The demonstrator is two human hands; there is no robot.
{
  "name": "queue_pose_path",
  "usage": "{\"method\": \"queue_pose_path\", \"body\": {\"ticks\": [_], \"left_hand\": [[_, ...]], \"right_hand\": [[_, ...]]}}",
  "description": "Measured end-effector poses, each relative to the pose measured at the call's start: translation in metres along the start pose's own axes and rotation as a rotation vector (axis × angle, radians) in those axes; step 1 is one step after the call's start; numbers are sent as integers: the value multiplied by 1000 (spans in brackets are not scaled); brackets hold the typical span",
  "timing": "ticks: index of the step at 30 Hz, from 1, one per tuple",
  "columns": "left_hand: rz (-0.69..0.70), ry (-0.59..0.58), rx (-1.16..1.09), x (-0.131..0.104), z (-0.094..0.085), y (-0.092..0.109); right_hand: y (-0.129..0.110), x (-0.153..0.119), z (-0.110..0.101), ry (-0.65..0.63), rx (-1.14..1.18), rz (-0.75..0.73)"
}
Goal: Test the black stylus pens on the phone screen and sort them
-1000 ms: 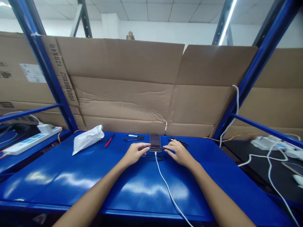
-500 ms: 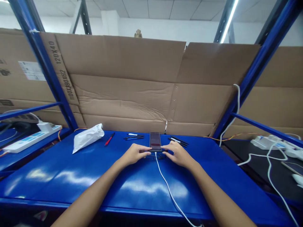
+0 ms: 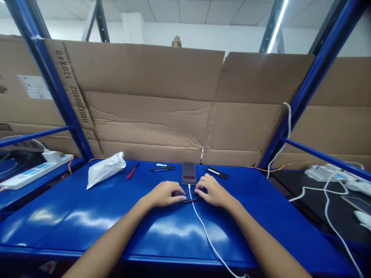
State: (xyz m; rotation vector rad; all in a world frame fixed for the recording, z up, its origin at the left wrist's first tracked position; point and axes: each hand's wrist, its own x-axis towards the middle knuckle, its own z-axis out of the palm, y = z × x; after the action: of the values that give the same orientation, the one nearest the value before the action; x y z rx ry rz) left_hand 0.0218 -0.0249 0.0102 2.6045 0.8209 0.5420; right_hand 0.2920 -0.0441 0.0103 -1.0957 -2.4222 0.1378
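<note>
A thin black pen (image 3: 190, 200) lies crosswise over the white cable, low at the table top. My left hand (image 3: 165, 194) is curled at its left end, thumb against the pen and forefinger bent just above. My right hand (image 3: 213, 191) is closed on the other side, its fingertips pressed together by a small dark piece too small to name. Just beyond both hands lies a smartphone (image 3: 189, 173), screen up, with the white charging cable (image 3: 203, 224) plugged into its near end and running toward me.
On the blue table (image 3: 116, 204) lie a white plastic pouch (image 3: 106, 170), a red pen (image 3: 132, 171), several dark pens (image 3: 162, 168) left of the phone and more pens (image 3: 217, 172) at its right. Cardboard (image 3: 150, 116) walls the back. Power strips (image 3: 37, 172) stand at the sides.
Both hands have drawn back from the phone's near end toward me, and the black pen between them has come closer and lower. The phone's near end is now uncovered.
</note>
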Motion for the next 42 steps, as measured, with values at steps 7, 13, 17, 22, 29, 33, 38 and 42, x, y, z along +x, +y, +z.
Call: {"method": "queue_pose_path", "body": {"ticks": [7,13,17,22,29,33,38,42], "left_hand": [[-65,52,135,10,22,2],[-144,74,83,12,23,1],[-177,85,50,13,24,-3],[-187,75,79,13,23,0],[-180,137,48,11,20,-1],[-186,170,-27,13,20,-4],[-152,215,-85,13,20,-3],[-152,233,-97,13,20,-4]], "right_hand": [[12,4,21,91,-47,187],[15,10,27,69,-42,260],[13,14,25,51,-33,266],[7,18,25,26,-37,265],[-3,20,20,-46,-64,304],[-4,21,20,-74,-59,311],[-3,20,22,-75,-77,283],[-2,20,23,-72,-77,268]]}}
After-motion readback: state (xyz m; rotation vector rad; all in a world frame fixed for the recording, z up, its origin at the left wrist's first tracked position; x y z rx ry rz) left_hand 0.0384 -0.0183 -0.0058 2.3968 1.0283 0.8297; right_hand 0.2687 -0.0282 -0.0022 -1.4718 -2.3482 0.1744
